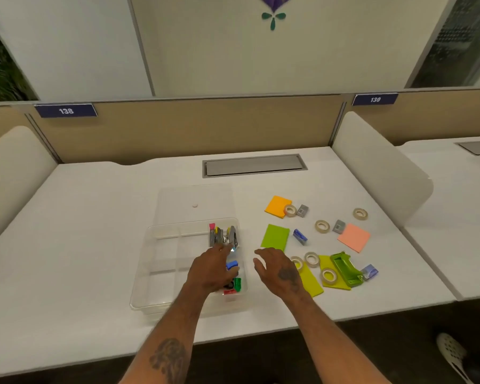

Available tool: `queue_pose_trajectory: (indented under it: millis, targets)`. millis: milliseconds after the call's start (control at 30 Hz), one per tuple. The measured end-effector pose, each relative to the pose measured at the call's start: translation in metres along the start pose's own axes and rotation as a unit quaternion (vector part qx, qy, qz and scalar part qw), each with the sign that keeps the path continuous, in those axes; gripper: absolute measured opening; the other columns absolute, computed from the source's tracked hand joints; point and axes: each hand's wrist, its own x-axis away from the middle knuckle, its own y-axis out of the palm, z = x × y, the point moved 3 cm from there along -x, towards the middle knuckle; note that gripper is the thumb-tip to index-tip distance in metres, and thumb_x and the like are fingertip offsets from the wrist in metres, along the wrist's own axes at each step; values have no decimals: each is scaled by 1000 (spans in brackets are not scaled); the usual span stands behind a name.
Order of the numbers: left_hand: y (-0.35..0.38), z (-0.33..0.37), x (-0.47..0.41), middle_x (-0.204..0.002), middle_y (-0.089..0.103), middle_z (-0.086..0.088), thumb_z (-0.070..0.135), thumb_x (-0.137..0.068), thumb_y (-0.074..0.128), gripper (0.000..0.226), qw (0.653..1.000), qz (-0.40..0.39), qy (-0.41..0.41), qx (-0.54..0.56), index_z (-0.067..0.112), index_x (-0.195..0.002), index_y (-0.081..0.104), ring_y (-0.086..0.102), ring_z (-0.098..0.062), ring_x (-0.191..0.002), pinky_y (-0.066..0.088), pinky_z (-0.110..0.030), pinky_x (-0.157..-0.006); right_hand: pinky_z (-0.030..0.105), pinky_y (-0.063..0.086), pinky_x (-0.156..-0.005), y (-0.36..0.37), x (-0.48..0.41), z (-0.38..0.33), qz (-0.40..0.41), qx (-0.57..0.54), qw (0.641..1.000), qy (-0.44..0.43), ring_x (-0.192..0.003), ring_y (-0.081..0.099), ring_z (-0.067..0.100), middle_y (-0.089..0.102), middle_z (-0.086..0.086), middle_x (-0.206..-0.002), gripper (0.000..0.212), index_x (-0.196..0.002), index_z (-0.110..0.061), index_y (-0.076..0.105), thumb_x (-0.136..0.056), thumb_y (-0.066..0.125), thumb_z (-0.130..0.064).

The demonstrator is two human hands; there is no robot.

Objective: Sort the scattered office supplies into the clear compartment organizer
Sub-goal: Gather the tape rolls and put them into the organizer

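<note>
We look down on a white tabletop [94, 245] where a clear compartment organizer [150, 273] sits left of centre, its clear lid [194, 200] lying flat just behind it. The organizer's far right compartment holds a cluster of staplers and small coloured items [222, 235]; the near right compartment holds blue, green and red binder clips [234, 282], partly hidden.

The left hand [212, 270] reaches over the organizer's right side, fingers curled down into it, fingertips touching the silver stapler — we cannot tell whether it grips anything. The right hand [277, 268] hovers just right of the organizer, fingers spread and loosely curved, holding nothing.

The remaining supplies lie scattered to the right of the hands. An orange sticky note pad [276, 206] lies farthest back, with a tape roll [290, 210] resting on its corner and a small grey box [302, 210] beside that. A green sticky note pad [275, 237] lies nearer, a blue staple box [300, 236] just to its right. Further right are two more tape rolls [322, 226], another grey box [339, 226] and a pink sticky note pad [354, 237]. Nearest us — beside the right hand — yellow-green note pads [312, 282] carry three tape rolls [328, 275] and a green hole punch [345, 268], with a second blue box [370, 272] touching the punch's right end
</note>
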Motion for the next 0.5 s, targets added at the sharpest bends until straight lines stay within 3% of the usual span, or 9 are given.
queue_pose_trajectory:
  millis: [67,133,267,500]
  targets:
    - [7,15,-9,-144,45,3,57,-86,53,68,1000,-13,21,-4,27,-145,37,54,-20,-122,49,-37,-94,28,58,-68,-9,10,15,45,14,999,-9,-88,71,21,73,3,-95,26,-99,-15,73,-74,79,-20]
    - [16,32,-17,-144,44,2,57,-87,53,68,999,-20,46,-5,28,-146,36,51,-19,-125,49,-38,-95,30,58,-62,-16,20,34,56,30,998,8,-83,71,24,73,4,-92,28,-96,-13,74,-70,82,-17]
    - [32,67,-34,-141,45,2,54,-87,53,66,996,-37,85,-5,26,-145,37,52,-21,-122,50,-38,-90,39,53,-85,-21,30,82,-9,40,992,122,-118,58,25,60,7,-128,35,-122,-16,62,-88,61,-25]
    - [62,110,-63,-146,39,-1,55,-88,54,67,989,-111,95,-21,25,-145,36,48,-24,-126,49,-44,-93,34,42,-101,-25,43,156,-154,72,956,238,-137,37,19,29,3,-153,49,-140,-27,39,-93,47,-39]
